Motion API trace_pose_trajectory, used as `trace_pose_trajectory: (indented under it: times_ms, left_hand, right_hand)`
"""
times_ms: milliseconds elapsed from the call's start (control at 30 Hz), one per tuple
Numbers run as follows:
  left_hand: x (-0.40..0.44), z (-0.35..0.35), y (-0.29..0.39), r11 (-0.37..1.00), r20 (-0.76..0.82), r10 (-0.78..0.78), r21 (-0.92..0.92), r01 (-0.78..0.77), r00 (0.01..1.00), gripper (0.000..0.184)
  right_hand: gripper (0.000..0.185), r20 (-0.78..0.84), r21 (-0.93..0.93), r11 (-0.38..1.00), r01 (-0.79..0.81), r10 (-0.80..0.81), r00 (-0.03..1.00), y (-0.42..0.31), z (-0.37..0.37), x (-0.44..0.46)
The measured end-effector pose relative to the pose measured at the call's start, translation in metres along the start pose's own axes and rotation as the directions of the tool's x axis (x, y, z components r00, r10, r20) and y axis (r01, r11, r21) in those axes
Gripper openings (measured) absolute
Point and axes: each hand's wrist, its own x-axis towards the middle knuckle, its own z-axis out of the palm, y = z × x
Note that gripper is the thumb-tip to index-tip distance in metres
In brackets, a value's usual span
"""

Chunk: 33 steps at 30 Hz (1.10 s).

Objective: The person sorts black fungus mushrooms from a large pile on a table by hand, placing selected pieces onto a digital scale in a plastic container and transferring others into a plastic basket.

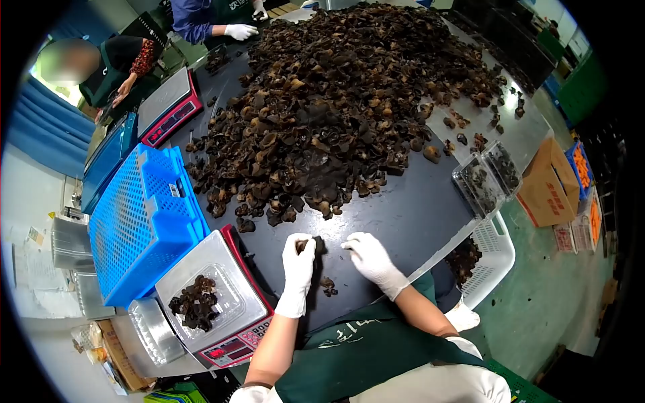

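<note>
My left hand [299, 269], in a white glove, is closed around a dark wood ear mushroom [318, 246] that pokes out at the fingertips. To its right, my gloved right hand [373, 260] hovers over the table with its fingers curled together; what they pinch, if anything, is too small to make out. A small wood ear scrap [328, 286] lies on the dark tabletop [416, 208] between my wrists. Beyond both hands rises a large heap of wood ear mushrooms [316, 121].
At left, a scale [171, 282] bears a clear tray of mushrooms [198, 302], beside a blue crate [144, 221]. Clear containers [487, 178] sit at the right edge above a white basket [500, 258]. Two co-workers stand across the table, near another scale [168, 107].
</note>
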Motion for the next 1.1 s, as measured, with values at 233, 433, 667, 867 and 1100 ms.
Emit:
trace_pose_trajectory:
  times_ms: [233, 433, 667, 867, 1100]
  left_hand:
    - [-0.077, -0.033, -0.008, 0.938, 0.143, 0.071, 0.327, -0.115, 0.987, 0.036]
    - [-0.087, -0.02, -0.027, 0.526, 0.361, 0.238, 0.733, -0.432, 0.902, 0.045]
    - [-0.088, -0.026, -0.028, 0.684, 0.267, 0.294, 0.612, -0.397, 0.918, 0.012]
    - [-0.115, -0.047, -0.022, 0.824, 0.256, 0.176, 0.49, -0.285, 0.951, 0.013]
    - [-0.127, -0.059, -0.011, 0.961, 0.282, -0.01, 0.268, -0.069, 0.959, 0.015]
  right_hand:
    - [0.022, -0.497, -0.433, 0.797, -0.421, 0.179, 0.849, 0.058, -0.133, -0.058]
    - [0.039, -0.388, -0.541, 0.694, -0.474, 0.294, 0.873, 0.062, -0.15, -0.089]
    - [0.023, 0.083, 0.062, 0.998, 0.031, -0.036, 0.996, -0.037, -0.018, 0.011]
    - [0.019, 0.337, 0.038, 0.945, 0.325, -0.319, 0.886, -0.055, 0.06, 0.032]
    - [0.014, 0.336, 0.13, 0.992, 0.007, -0.051, 0.94, -0.051, 0.012, 0.006]
